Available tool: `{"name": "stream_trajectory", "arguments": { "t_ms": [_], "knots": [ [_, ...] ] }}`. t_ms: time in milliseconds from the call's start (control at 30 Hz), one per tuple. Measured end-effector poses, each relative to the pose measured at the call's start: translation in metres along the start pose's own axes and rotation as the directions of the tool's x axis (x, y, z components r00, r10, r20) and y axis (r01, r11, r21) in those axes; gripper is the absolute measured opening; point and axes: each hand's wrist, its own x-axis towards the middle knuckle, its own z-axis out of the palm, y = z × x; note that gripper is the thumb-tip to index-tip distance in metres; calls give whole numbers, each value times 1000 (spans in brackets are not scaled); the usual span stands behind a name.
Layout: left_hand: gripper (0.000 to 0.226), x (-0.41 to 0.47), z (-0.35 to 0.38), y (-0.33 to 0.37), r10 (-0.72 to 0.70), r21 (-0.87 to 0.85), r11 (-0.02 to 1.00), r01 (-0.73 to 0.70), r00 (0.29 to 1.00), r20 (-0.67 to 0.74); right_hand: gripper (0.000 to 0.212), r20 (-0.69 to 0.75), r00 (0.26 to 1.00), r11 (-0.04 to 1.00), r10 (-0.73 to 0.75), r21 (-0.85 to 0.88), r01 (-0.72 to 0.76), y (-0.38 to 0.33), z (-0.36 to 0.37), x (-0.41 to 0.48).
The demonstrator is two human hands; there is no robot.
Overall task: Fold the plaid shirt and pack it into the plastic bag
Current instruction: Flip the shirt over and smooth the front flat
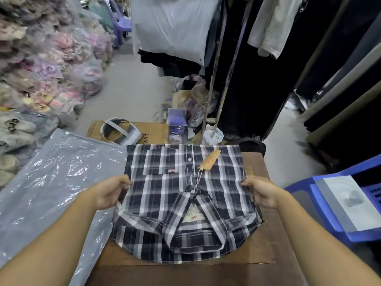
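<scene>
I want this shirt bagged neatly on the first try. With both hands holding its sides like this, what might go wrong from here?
The hang tag lies loose on the plaid shirt and may catch or crumple when it goes into the bag.

The left hand and right hand grip only the side edges, so the folded middle may sag open when lifted.

The plastic bag lies flat and crinkled to the left; its mouth may not open easily.

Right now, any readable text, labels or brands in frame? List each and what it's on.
Nothing reads cleanly.
Neck label inside the plaid shirt collar: printed, blurred.
Hang tag on the shirt: marks too small.
Cardboard box: dark handwritten marks, illegible.
</scene>
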Motion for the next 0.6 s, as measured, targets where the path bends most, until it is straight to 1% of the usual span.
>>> {"name": "stream_trajectory", "arguments": {
  "t_ms": [33, 100, 200, 267, 333, 400, 433, 500, 533, 567, 600],
  "knots": [
    [26, 0, 3, -3, -22, 65, 998, 22, 1000, -9, 19, -17, 1000, 998, 23, -56, -24, 7, 0, 2],
    [27, 0, 8, -3, -40, 143, 989, 44, 999, -28, 9, -42, 999, 996, 21, -82, -24, 12, 1, 4],
    [46, 6, 7, -2, -45, 170, 984, 56, 997, -69, 8, -49, 999, 995, -12, -100, 7, 12, 3, 5],
    [65, 9, 4, -1, -46, 191, 980, 61, 996, -82, 12, -61, 998, 991, -26, -134, 18, 12, 3, 7],
    [74, 9, 7, 0, -56, 214, 974, 76, 994, -99, 14, -83, 996, 983, -45, -182, 29, 12, 3, 8],
    [60, 7, 13, 4, -18, 203, 978, 41, 993, -114, 15, -108, 989, 974, -97, -215, 72, 10, 4, 8],
    [55, 11, 15, 6, 4, 180, 983, 22, 990, -141, 15, -115, 985, 974, -125, -201, 100, 9, 4, 9],
    [44, 16, 17, 5, 44, 87, 996, -29, 984, -172, 14, -124, 979, 975, -162, -175, 140, 10, 7, 12],
    [31, 17, 19, 3, 63, 76, 996, -49, 979, -192, 14, -126, 976, 970, -175, -192, 149, 12, 9, 14],
    [15, 18, 21, 1, 79, 99, 993, -58, 973, -216, 14, -133, 974, 963, -182, -222, 150, 14, 11, 17],
    [6, 17, 23, -1, 87, 139, 989, -54, 966, -244, 14, -139, 973, 957, -182, -253, 142, 14, 12, 18]
  ]
}}
